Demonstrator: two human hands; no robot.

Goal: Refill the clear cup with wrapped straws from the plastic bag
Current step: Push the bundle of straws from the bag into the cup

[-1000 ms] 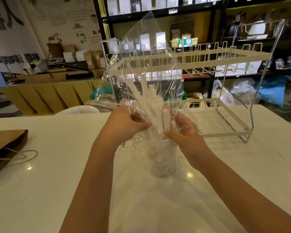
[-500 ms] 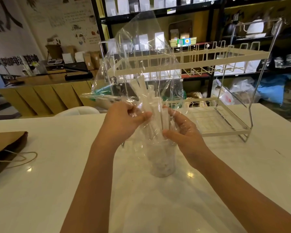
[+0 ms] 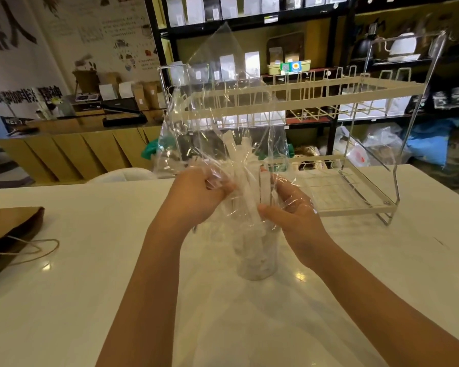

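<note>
While both hands' fingers (image 3: 269, 211) pinch the crinkled plastic bag (image 3: 223, 102), wrapped straws (image 3: 245, 165) upright in clear cup (image 3: 257, 258)

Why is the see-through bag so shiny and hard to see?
In the head view, the crinkled clear plastic bag catches room light as white streaks; bright spots also glare on the glossy white table; the clear plastic cup looks hazy behind the film, and the wide lens bends the cream wire rack.
</note>
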